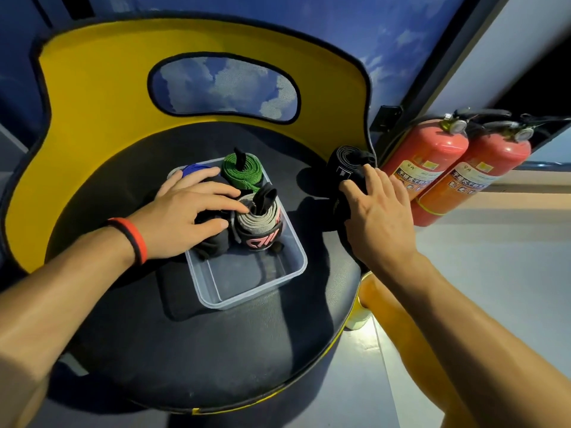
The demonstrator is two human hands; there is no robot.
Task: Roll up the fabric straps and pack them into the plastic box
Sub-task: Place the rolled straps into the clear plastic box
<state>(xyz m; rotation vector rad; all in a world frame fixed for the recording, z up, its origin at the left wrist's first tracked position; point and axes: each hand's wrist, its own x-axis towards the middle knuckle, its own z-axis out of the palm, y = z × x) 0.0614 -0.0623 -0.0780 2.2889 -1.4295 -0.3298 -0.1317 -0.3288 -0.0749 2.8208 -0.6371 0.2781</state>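
A clear plastic box [287, 273] sits on a round black seat [216, 350]. Inside it stand a green rolled strap [242, 171], a grey and black roll with pink lettering [258, 225], a blue roll [193, 170] mostly hidden, and a black roll [211, 239]. My left hand [188, 214] lies over the box's far left part, its fingers curled onto the black roll. My right hand [375, 214] reaches to the seat's right edge and grips a black rolled strap [347, 166] lying outside the box.
The seat has a tall yellow backrest [102, 97] with a mesh window. Two red fire extinguishers [445, 168] stand close to the right of the seat. A flat black pad [179, 298] lies under the box. Pale floor shows at right.
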